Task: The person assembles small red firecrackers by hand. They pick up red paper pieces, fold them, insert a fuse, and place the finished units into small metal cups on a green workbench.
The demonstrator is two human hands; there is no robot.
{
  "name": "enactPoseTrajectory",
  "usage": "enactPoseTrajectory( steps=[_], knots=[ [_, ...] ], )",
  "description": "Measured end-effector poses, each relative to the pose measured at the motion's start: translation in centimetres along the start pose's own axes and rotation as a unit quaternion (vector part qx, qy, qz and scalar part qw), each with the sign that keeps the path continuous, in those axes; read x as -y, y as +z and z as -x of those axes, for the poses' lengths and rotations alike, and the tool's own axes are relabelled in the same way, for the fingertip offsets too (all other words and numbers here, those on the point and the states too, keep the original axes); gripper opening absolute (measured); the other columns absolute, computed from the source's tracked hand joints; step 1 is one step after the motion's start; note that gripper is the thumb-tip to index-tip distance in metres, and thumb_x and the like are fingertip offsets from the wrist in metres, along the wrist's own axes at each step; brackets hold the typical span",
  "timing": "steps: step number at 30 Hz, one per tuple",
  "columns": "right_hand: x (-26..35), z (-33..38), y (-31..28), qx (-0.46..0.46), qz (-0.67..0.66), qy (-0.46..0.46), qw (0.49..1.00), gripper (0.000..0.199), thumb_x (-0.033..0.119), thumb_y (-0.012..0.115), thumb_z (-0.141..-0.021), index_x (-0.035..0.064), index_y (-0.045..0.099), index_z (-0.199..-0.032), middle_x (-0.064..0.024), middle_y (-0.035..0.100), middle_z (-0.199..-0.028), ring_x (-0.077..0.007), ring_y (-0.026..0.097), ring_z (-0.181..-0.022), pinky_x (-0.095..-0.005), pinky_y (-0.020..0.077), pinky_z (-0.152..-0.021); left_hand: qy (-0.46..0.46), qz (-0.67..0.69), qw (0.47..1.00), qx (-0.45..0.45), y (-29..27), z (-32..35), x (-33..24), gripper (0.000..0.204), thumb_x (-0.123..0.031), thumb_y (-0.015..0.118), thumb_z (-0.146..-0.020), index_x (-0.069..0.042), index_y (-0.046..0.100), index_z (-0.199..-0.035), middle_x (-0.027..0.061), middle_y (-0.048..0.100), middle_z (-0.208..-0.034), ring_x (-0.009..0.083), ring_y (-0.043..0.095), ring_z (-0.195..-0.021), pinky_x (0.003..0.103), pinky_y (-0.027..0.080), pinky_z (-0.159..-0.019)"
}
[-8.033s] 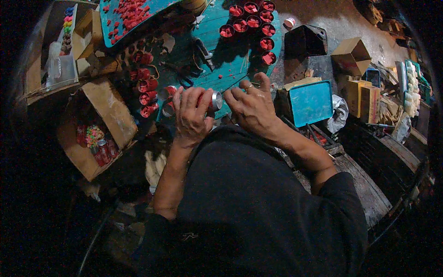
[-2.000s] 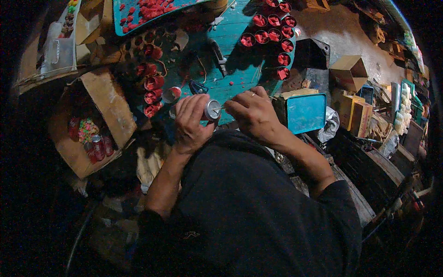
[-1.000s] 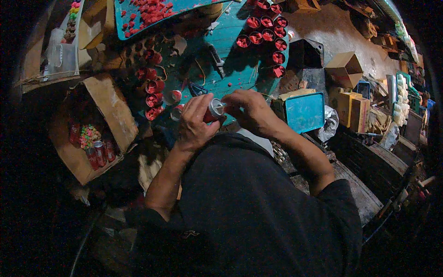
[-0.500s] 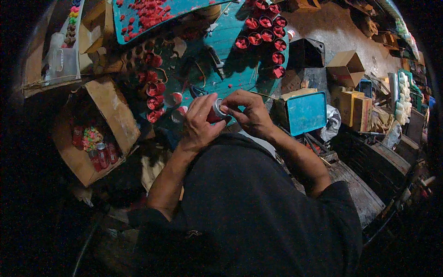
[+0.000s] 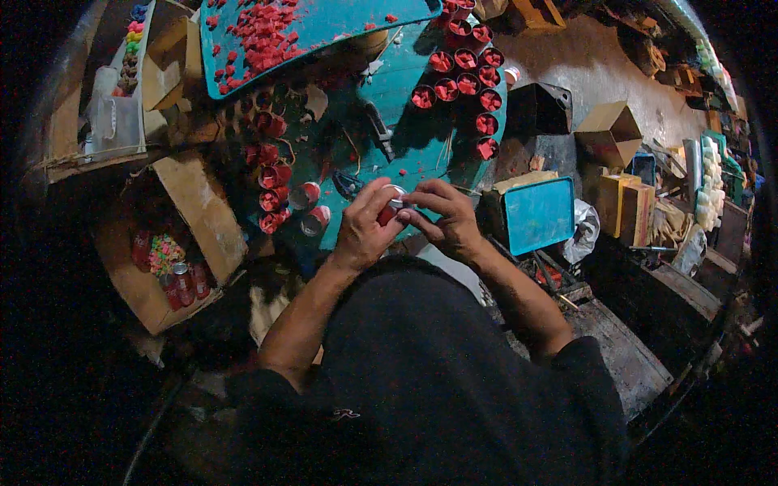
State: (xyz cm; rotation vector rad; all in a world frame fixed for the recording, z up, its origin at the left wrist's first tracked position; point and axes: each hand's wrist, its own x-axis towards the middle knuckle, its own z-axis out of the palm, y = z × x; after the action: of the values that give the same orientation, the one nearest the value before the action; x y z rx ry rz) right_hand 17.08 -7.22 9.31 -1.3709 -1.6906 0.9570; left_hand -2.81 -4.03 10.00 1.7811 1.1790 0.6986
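My left hand (image 5: pixel 365 231) is wrapped round a small red can (image 5: pixel 387 215) with a silver rim, held above the near edge of the teal table (image 5: pixel 413 154). My right hand (image 5: pixel 450 219) meets it from the other side, thumb and fingers pinched at the rim. Whether something small sits between those fingertips is hidden. Two red-and-white cups (image 5: pixel 315 220) stand just left of my left hand. A dark hand tool (image 5: pixel 347 185) lies beyond it, and farther off a black-handled tool (image 5: pixel 378 130).
Red-filled cups (image 5: pixel 468 84) stand in rows at the right, others (image 5: pixel 273 198) at the left. A blue tray (image 5: pixel 324 36) of red chunks lies at the back. A cardboard box (image 5: pixel 198 194) with cans is at left; a blue-lidded box (image 5: pixel 538 215) stands right.
The view has shifted slightly, so the table sits lower. Both hands keep the can between them; its rim has tilted, and my right fingers have moved a little across it.
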Motion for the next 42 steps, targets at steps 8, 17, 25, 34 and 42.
enactPoseTrajectory(
  steps=[8,17,25,34,42],
  knots=[
    [-3.7,1.7,3.9,-0.003,-0.152,0.229,0.962,0.070,0.026,0.089,-0.082,0.0010,0.058,-0.139,-0.0122,0.071,-0.111,-0.0186,0.068,-0.107,-0.0338,0.0521,-0.094,-0.321,0.329,0.877,-0.139,7.9,-3.2,8.4,0.032,-0.030,0.079,-0.092,-0.004,0.065,-0.105,0.0062,0.067,-0.093,0.0146,0.062,-0.079,0.032,0.051,-0.068],
    [-9.3,-0.1,3.2,-0.094,0.107,0.214,0.966,0.055,0.025,0.084,-0.080,0.0012,0.061,-0.124,-0.0209,0.070,-0.109,-0.0370,0.069,-0.100,-0.0439,0.0539,-0.088,-0.488,0.349,0.793,0.106,10.6,-7.9,15.8,0.029,-0.040,0.074,-0.096,-0.012,0.072,-0.102,0.0022,0.066,-0.088,0.0125,0.057,-0.065,0.031,0.041,-0.048],
    [-12.9,-1.7,4.1,-0.101,0.171,0.100,0.975,0.075,0.016,0.086,-0.074,0.0020,0.051,-0.138,-0.0215,0.064,-0.117,-0.0414,0.063,-0.106,-0.0468,0.0504,-0.093,-0.436,0.234,0.863,0.099,10.8,-9.4,15.5,0.025,-0.025,0.065,-0.101,-0.005,0.072,-0.114,0.0066,0.068,-0.084,0.0168,0.061,-0.060,0.032,0.048,-0.049],
    [-15.5,-2.4,4.5,-0.111,0.157,0.094,0.977,0.093,0.013,0.090,-0.069,0.0072,0.044,-0.149,-0.0178,0.064,-0.127,-0.0367,0.065,-0.109,-0.0432,0.0532,-0.094,-0.331,0.117,0.932,0.089,9.5,-4.8,13.9,0.031,-0.017,0.068,-0.098,0.000,0.069,-0.124,0.0096,0.073,-0.097,0.0179,0.070,-0.087,0.032,0.057,-0.064],
    [-12.0,-2.1,2.2,-0.162,0.089,0.173,0.967,0.083,0.024,0.090,-0.078,0.0000,0.046,-0.145,-0.0195,0.060,-0.130,-0.0322,0.064,-0.112,-0.0412,0.0531,-0.096,-0.218,0.044,0.973,0.059,5.3,-1.8,11.8,0.039,-0.024,0.075,-0.091,0.001,0.070,-0.120,0.0165,0.075,-0.096,0.0230,0.072,-0.085,0.037,0.057,-0.079]
  ],
)
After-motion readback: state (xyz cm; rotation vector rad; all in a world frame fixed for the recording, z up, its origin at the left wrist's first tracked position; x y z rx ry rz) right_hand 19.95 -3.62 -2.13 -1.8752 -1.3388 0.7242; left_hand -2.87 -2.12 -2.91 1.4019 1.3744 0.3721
